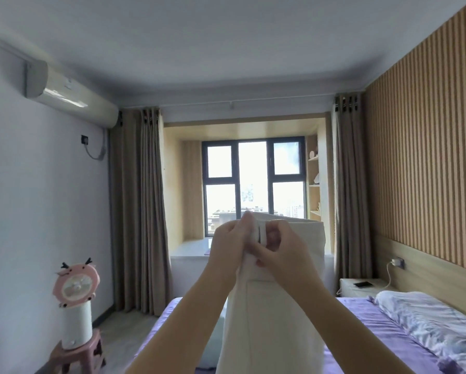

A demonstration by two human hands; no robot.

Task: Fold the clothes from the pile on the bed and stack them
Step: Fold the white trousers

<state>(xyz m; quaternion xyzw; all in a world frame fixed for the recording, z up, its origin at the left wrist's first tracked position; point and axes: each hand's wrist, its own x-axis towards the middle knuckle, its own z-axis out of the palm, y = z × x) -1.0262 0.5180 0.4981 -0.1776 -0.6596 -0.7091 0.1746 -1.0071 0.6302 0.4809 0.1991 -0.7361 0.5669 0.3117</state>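
a: white garment [275, 319], held up in front of the window [254, 184], hangs down over the bed [361, 344]. both hands are at its top edge, close together.

b: how are the hands set?

a: left hand [230, 238] has its fingers curled round the left side of the top edge, clamped on the cloth. right hand [283, 247] is curled too, thumb and fingers pinching the same edge just beside the left. the two nearly touch, with a narrow folded strip of cloth between them.

b: and the rest of the cloth?

a: it falls straight down between the forearms, a seam running down its middle. its lower end goes out of view at the bottom, so i cannot tell whether it touches the bed.

b: what lies round it?

a: the bed has a purple sheet. a pale crumpled quilt [431, 327] lies along its right side, against the striped wooden wall [420, 157]. something light sits on the bed behind the left forearm, mostly hidden.

b: further out?

a: a white nightstand [361, 288] in the far right corner, with a dark phone [363, 284] on it and a charger in the wall socket above. brown curtains [140, 211] hang either side of the window. on the left, a pink fan [76, 286] on a white base stands on a pink stool [75, 357], and an air conditioner [70, 95] is mounted high on the left wall.
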